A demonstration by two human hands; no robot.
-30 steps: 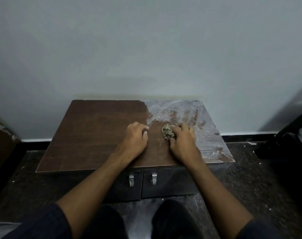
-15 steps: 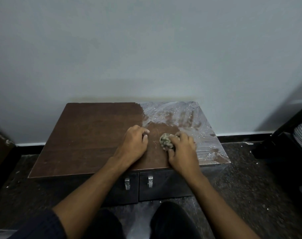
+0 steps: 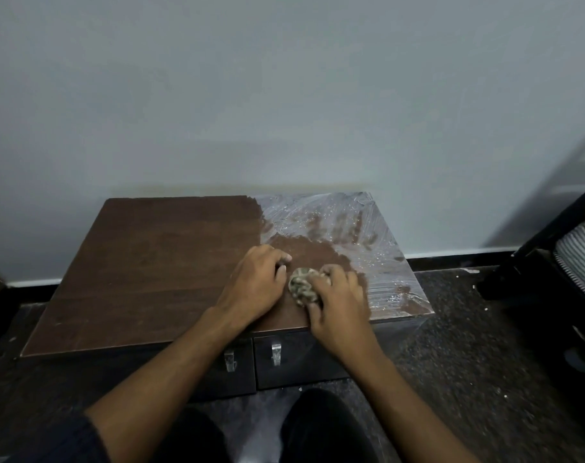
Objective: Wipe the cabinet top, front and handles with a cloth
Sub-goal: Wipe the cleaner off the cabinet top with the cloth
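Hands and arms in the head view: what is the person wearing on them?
Both hands, left hand and right hand, are bare: no gloves, rings or watch visible. The forearms are uncovered too. A dark sleeve shows on the left arm only, at the frame's bottom edge.

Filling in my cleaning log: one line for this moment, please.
step: wiping cabinet top | right hand: grips cloth | left hand: rests on top, curled | right part dusty | handles: untouched

wall (image 3: pixel 284 95): plain pale grey, fills 12 o'clock | skirting (image 3: pixel 458 254): white strip over dark band at 3 o'clock | floor (image 3: pixel 468 345): dark, speckled with white flecks | chair (image 3: pixel 565 262): black, striped cushion, 3 o'clock | light: dim, even
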